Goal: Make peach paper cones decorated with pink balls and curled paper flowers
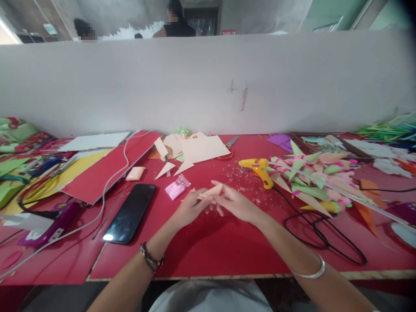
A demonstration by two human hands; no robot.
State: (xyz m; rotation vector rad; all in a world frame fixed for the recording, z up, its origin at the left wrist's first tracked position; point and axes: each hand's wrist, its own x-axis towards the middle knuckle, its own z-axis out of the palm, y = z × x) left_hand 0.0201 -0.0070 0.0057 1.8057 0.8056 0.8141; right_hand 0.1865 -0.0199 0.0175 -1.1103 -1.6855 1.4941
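While two forearms reach over the front edge of a red surface, a beaded bracelet circles the left wrist and a silver bangle the right arm. Just ahead, the left hand and the right hand meet, fingers drawn close, both gripping a pointed piece of cream paper held between them above the surface. A dark phone lies to the left, with a packet of pink material beyond it, near the left hand. To the right, a yellow glue gun rests beside a pile of green and pink cones. Farther back, cream sheets lie beside red-handled scissors, before a pale partition; people are partly visible behind it.
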